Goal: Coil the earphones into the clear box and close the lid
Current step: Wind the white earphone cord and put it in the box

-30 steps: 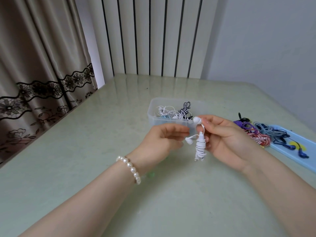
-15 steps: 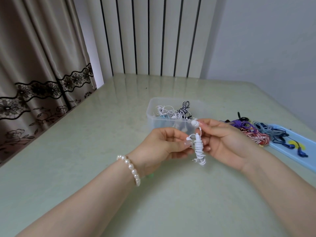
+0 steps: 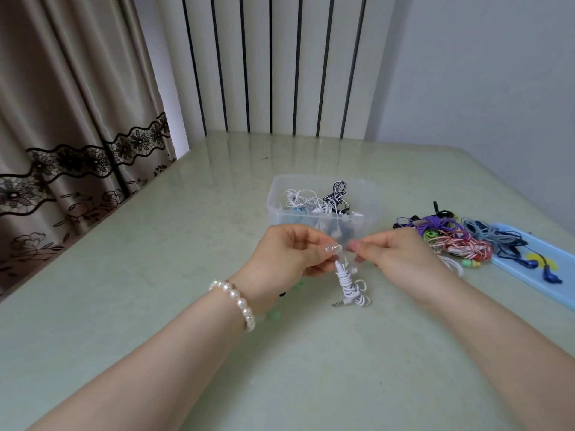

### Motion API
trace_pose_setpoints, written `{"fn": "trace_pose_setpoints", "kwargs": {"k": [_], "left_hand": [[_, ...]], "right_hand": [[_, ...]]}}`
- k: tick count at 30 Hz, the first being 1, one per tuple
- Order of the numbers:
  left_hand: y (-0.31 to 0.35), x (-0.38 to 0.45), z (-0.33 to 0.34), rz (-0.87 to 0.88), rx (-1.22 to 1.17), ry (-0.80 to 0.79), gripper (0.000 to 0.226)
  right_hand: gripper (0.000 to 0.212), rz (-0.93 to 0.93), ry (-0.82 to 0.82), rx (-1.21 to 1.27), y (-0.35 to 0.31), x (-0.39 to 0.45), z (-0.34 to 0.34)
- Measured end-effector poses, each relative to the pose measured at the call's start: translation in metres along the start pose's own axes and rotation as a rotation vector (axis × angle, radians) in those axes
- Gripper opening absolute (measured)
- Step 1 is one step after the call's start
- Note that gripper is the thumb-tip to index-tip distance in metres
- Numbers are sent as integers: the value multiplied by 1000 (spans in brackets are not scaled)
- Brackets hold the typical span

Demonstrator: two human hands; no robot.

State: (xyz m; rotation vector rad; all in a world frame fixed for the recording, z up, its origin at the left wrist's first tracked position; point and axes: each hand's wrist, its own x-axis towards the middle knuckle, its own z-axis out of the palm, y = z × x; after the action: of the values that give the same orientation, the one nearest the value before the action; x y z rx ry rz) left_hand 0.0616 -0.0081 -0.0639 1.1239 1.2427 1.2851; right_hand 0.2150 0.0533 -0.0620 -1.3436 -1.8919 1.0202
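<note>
The white wound earphone bundle (image 3: 350, 283) hangs above the pale green table (image 3: 155, 275), its plug at the bottom, pinched at the top by the left hand (image 3: 289, 256); the right hand (image 3: 401, 256) pinches the top too, fingers narrow. At twelve o'clock the clear plastic box (image 3: 317, 202) already holds several coiled sets. At three o'clock a heap of coloured earphones (image 3: 457, 241) waits beside the light blue lid (image 3: 535, 262), so the task seems roughly midway.

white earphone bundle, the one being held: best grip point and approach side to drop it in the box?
Pinch the white earphone bundle across its tightly wrapped middle, coming from the side. It hangs near-vertical from the left hand, loose loops and the plug at the bottom, so the ends give less secure hold.
</note>
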Motion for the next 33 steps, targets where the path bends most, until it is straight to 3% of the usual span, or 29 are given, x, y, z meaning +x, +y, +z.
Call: {"fn": "trace_pose_setpoints", "kwargs": {"k": [6, 11, 16, 20, 25, 33], "left_hand": [[1, 1, -5, -26, -57, 4, 10], [8, 3, -14, -82, -71, -93, 13], [25, 1, -47, -15, 571, -37, 1], [34, -5, -71, -57, 921, -82, 12], [29, -2, -79, -108, 1123, -68, 16], [21, 0, -71, -139, 1115, -178, 4]], "right_hand": [[12, -273, -61, 206, -12, -12, 7], [18, -308, -5, 194, -10, -12, 12], [6, -203, -78, 388, -10, -8, 7], [21, -145, -107, 486, -11, -10, 5], [13, -168, -60, 411, -10, -10, 7], [12, -150, -77, 450, -14, -14, 8]]}}
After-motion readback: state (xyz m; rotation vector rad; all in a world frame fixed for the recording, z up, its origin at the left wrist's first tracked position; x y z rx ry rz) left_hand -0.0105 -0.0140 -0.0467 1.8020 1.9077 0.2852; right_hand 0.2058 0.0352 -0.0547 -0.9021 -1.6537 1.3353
